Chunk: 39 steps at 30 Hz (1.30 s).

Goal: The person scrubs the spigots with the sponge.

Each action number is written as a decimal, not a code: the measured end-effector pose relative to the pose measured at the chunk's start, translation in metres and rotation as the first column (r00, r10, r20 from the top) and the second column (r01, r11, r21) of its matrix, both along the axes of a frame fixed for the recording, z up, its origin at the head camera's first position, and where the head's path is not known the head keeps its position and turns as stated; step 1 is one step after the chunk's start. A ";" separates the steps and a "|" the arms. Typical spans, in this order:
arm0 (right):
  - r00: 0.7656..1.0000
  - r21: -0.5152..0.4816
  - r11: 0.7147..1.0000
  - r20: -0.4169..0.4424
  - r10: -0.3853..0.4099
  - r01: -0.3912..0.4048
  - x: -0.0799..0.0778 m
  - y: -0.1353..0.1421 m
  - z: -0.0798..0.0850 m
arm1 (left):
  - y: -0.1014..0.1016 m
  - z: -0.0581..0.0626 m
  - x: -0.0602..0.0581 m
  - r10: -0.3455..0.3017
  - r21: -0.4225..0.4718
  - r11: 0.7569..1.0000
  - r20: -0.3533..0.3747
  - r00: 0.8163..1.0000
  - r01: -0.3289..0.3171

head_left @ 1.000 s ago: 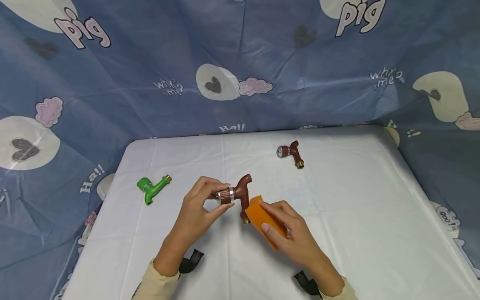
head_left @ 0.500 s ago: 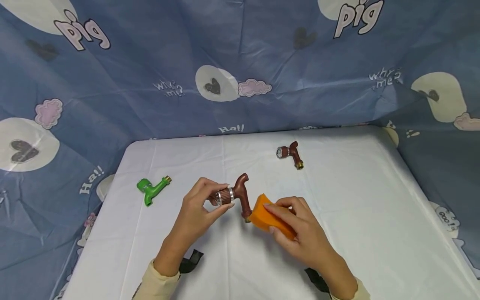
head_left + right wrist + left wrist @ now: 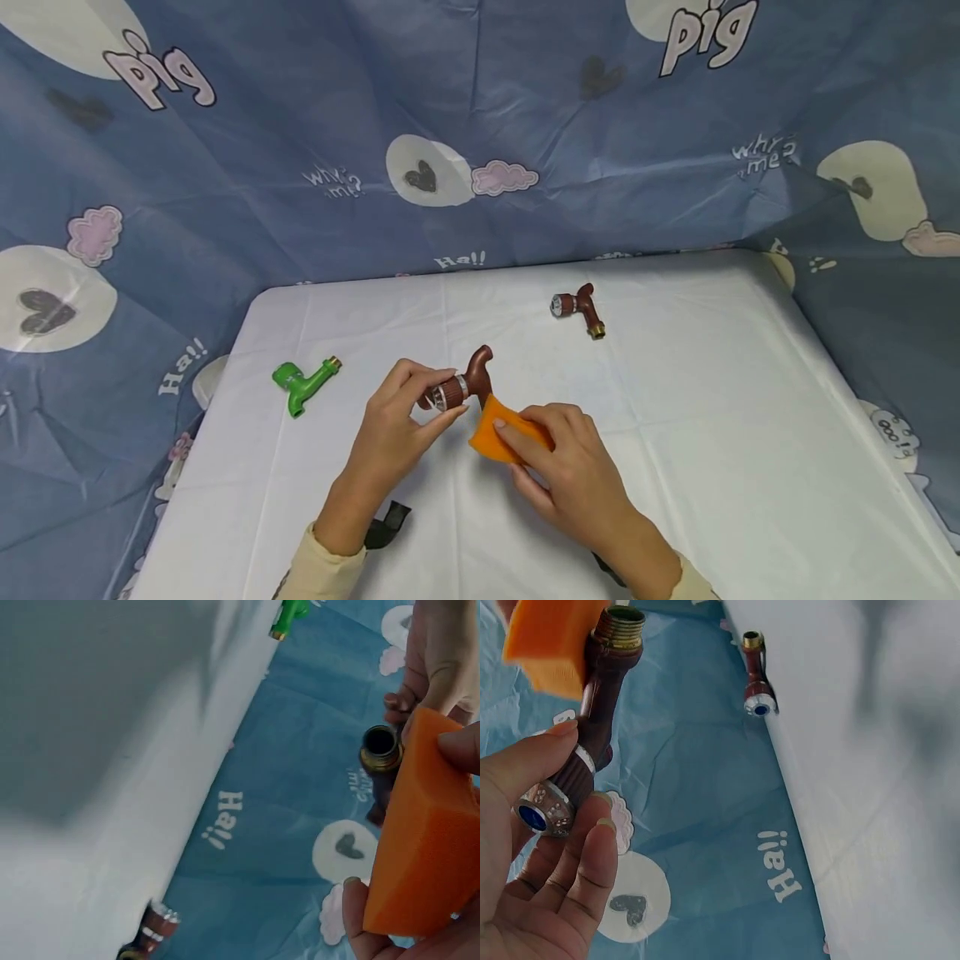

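Left grip pinched brown faucet, likely stiff, slick, by ribbed knob, probably surest hold; right grip held likely soft orange sponge, short of far edge of desk.

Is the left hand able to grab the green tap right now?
Probably not: the left hand is gripping a brown tap, so it's busy. Nothing seems to lie between it and the green tap, though, so with the brown one put down it likely could.

I've got two brown taps and one green tap here, so three taps total, plus just one orange sponge and my two hands.
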State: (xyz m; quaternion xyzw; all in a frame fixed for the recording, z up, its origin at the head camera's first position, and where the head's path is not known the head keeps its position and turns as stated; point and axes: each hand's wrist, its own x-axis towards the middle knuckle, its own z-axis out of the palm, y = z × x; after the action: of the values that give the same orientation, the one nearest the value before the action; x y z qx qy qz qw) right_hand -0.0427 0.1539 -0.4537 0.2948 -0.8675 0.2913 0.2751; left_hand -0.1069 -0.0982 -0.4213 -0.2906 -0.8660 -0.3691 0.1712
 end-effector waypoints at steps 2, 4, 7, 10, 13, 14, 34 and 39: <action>1.000 0.010 1.000 0.014 0.006 -0.006 0.002 0.003 -0.002 | -0.002 0.000 -0.001 0.022 0.005 1.000 -0.006 1.000 -0.022; 1.000 0.012 1.000 0.019 0.006 -0.007 0.003 0.008 -0.005 | -0.004 -0.001 -0.002 0.037 0.024 0.999 -0.007 0.999 -0.037; 0.999 0.008 1.000 0.032 -0.003 0.003 0.004 0.014 -0.008 | -0.006 0.000 -0.002 0.063 0.071 0.996 0.006 0.998 -0.063; 0.997 -0.031 0.999 0.069 -0.017 0.019 0.004 0.019 -0.010 | -0.006 0.001 -0.002 0.071 0.161 0.984 0.056 0.996 -0.079; 0.993 -0.127 0.992 0.114 -0.011 0.025 0.002 0.020 -0.011 | -0.005 0.000 -0.001 0.062 0.255 0.962 0.134 0.989 -0.095; 0.993 -0.165 0.986 0.121 -0.004 0.024 0.002 0.019 -0.011 | -0.004 -0.001 0.000 0.059 0.278 0.955 0.164 0.985 -0.103; 0.996 -0.295 0.955 -0.094 0.008 -0.036 -0.021 -0.005 0.007 | 0.013 -0.015 0.014 -0.314 0.449 0.891 0.513 0.799 0.062; 0.996 -0.242 0.970 -0.083 -0.025 0.004 -0.022 0.001 0.000 | 0.010 -0.017 0.014 -0.340 0.482 0.873 0.492 0.802 0.075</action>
State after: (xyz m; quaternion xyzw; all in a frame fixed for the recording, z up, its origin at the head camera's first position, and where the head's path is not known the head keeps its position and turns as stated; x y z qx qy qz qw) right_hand -0.0645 0.1550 -0.4535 0.2648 -0.8151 0.3801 0.3478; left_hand -0.0932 -0.0883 -0.4383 -0.2181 -0.7329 -0.6403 -0.0729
